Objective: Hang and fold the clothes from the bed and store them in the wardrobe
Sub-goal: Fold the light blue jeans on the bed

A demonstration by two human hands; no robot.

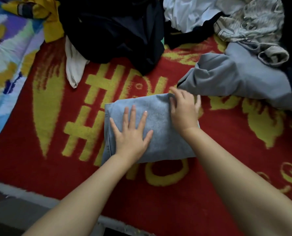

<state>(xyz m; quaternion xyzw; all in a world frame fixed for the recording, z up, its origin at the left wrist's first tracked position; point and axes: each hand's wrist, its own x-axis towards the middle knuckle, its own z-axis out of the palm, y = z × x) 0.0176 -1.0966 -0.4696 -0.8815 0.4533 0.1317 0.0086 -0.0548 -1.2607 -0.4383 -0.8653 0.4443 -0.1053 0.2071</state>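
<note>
A folded pair of light blue jeans [160,132] lies on the red and yellow blanket [227,159] in the middle of the bed. My left hand [131,133] presses flat on the jeans with its fingers spread. At the fold's far right corner my right hand [184,109] rests on the denim, fingers bent down over the edge. Whether it pinches the cloth I cannot tell.
Unfolded clothes lie along the far side: a black garment [112,31], a grey garment [235,77], a white one [189,12], a patterned grey one [254,23] and a yellow one [51,17]. A multicoloured sheet [7,53] covers the left. The bed's edge [31,195] runs at lower left.
</note>
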